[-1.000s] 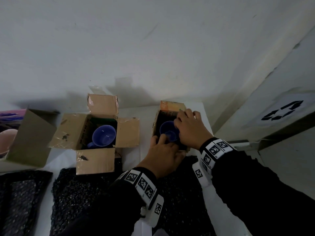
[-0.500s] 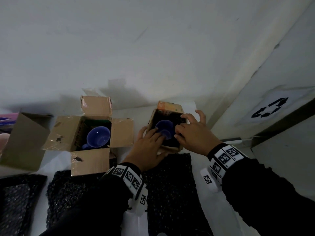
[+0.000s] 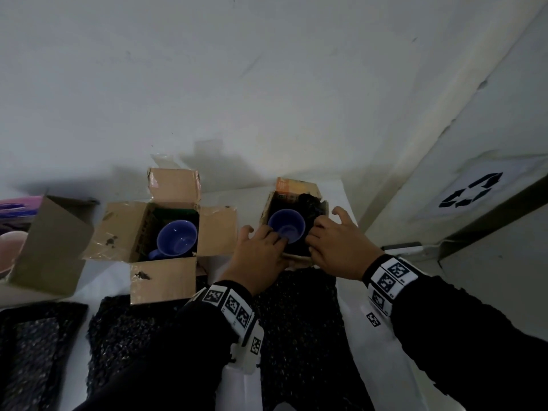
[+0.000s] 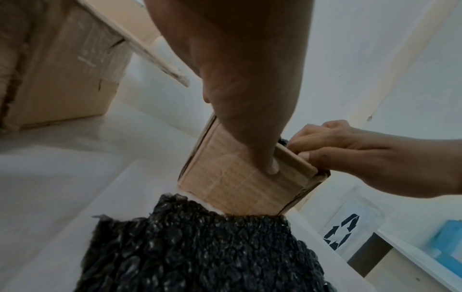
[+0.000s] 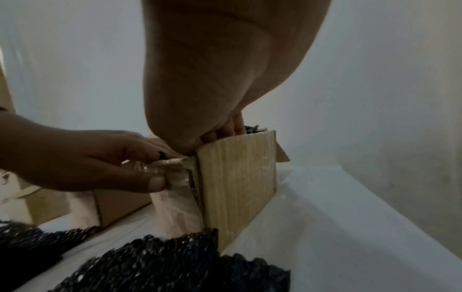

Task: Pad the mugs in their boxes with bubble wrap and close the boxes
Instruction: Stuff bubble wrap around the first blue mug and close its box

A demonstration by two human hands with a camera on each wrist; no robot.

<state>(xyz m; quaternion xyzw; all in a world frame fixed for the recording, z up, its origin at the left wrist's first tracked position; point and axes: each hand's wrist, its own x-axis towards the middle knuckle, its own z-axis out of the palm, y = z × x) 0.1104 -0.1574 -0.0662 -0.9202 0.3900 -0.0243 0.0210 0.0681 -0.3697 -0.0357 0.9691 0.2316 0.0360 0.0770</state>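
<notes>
A small cardboard box point(image 3: 296, 258) stands at the back right of the white table, with a blue mug point(image 3: 286, 225) inside it. Black bubble wrap point(image 3: 311, 204) fills the box's right side around the mug. My left hand point(image 3: 261, 250) grips the box's near wall, thumb point(image 4: 271, 168) pressed on the outside and fingers over the rim. My right hand point(image 3: 332, 241) reaches in from the right, its fingers point(image 5: 235, 126) pushed down into the bubble wrap behind the right wall. The fingertips are hidden inside the box point(image 5: 237, 177).
A larger open box point(image 3: 163, 280) to the left holds a second blue mug point(image 3: 176, 241). A third open box point(image 3: 50, 244) stands at the far left. Black bubble wrap sheets point(image 3: 296, 321) point(image 3: 35, 351) lie along the near side. The wall is just behind the boxes.
My right hand has slid off the mug to the box's right side, uncovering the mug. My left hand has moved up to the box's near rim.
</notes>
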